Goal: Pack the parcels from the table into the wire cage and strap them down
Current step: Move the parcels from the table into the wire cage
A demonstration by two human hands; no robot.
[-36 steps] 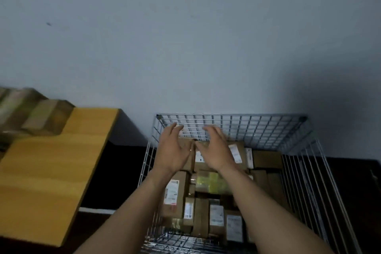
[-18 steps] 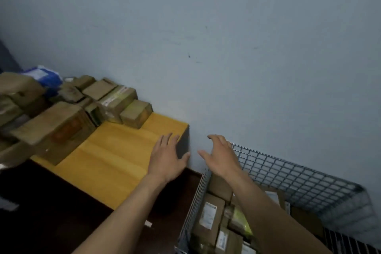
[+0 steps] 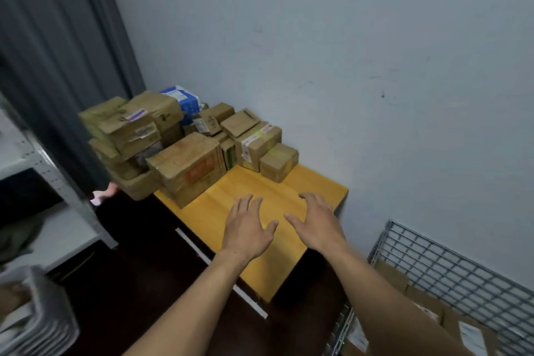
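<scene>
A moment ago both hands were down in the wire cage (image 3: pixel 433 263), flat on the boxes there. Now the person has swung left to the counter (image 3: pixel 239 182). I take it the last load is settled and the next pick is beginning.

The left hand (image 3: pixel 245 228) and right hand (image 3: pixel 318 225) hover side by side over the bare near half of the counter. Both are empty, the left fingers straight and spread, the right loosely curved. The remaining parcels (image 3: pixel 161 130) are heaped at the far left end, well short of being cleared, so strapping looks a long way off.

The small brown box (image 3: pixel 278 162) stands nearest and free on its right side, an easy first take. The big orange-printed carton (image 3: pixel 187 167) sits at the counter's left edge, and the boxes beyond it seem to overhang, so pulling low ones could tip the heap.

The cage stands low at the near right, apart from the counter, with its top open.
</scene>
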